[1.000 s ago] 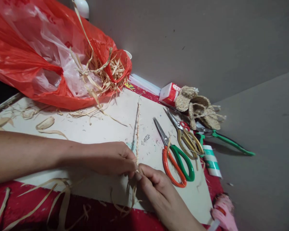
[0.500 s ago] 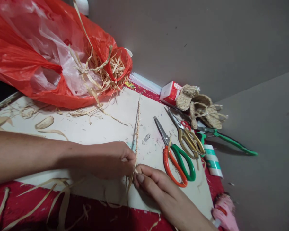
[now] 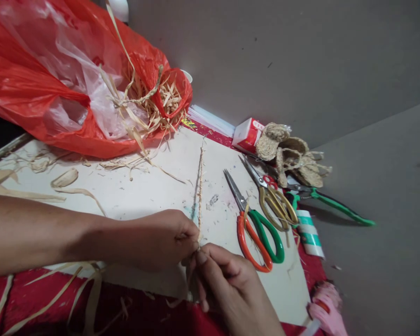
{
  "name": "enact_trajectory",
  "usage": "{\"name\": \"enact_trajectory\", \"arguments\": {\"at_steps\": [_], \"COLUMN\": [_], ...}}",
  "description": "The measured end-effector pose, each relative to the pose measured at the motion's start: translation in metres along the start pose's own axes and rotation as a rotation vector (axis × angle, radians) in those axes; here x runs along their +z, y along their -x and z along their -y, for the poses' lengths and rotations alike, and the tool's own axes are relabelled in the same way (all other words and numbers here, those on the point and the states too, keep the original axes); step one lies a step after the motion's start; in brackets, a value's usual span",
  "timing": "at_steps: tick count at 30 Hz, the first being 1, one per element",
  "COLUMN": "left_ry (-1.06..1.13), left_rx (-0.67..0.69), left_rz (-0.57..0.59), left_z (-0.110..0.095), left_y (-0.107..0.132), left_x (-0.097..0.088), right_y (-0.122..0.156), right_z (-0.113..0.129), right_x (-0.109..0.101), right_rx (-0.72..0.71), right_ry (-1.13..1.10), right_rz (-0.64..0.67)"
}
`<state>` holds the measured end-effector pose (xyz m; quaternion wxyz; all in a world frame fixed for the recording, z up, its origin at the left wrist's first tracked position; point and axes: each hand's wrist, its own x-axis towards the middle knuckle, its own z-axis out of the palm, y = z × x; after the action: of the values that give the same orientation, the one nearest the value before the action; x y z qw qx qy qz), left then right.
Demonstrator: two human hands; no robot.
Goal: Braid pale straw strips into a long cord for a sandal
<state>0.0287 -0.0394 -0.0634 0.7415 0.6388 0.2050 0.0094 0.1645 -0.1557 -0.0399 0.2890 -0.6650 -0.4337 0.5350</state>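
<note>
One head cam, looks fwd/down, close over hands [image 3: 161, 240].

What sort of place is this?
Likely a straw-weaving craft table: left hand and right hand pinch a thin braid on a white board, a red bag spills straw strips, and scissors lie beside woven pieces.

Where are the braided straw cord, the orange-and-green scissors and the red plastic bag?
braided straw cord [image 3: 199, 186], head view, midway along its length.
orange-and-green scissors [image 3: 243, 210], head view, on the pivot.
red plastic bag [image 3: 19, 88], head view, on its crumpled side.
</note>
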Motion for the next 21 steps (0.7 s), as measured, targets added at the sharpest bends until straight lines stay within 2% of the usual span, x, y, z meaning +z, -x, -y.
{"name": "enact_trajectory", "arguments": {"at_steps": [4, 9, 12, 17, 21], "left_ry": [-0.204, -0.252, -0.247, -0.237, -0.15], "left_rx": [-0.012, 0.031, 0.047, 0.086, 0.017], "left_rz": [-0.062, -0.068, -0.075, -0.122, -0.122], "left_z": [-0.007, -0.005, 0.0, 0.004, 0.001], "left_y": [0.003, 0.001, 0.0, 0.001, 0.004], "left_x": [0.003, 0.005, 0.005, 0.008, 0.011], "right_y": [0.002, 0.002, 0.004, 0.006, 0.006], "right_z": [-0.006, -0.022, -0.022, -0.016, -0.011], "right_x": [0.004, 0.005, 0.008, 0.012, 0.016], "right_rx": [-0.189, -0.439, -0.414, -0.392, -0.455], "right_ry": [0.251, 0.643, 0.797, 0.904, 0.926], "right_rz": [-0.118, -0.209, -0.256, -0.172, -0.12]}}
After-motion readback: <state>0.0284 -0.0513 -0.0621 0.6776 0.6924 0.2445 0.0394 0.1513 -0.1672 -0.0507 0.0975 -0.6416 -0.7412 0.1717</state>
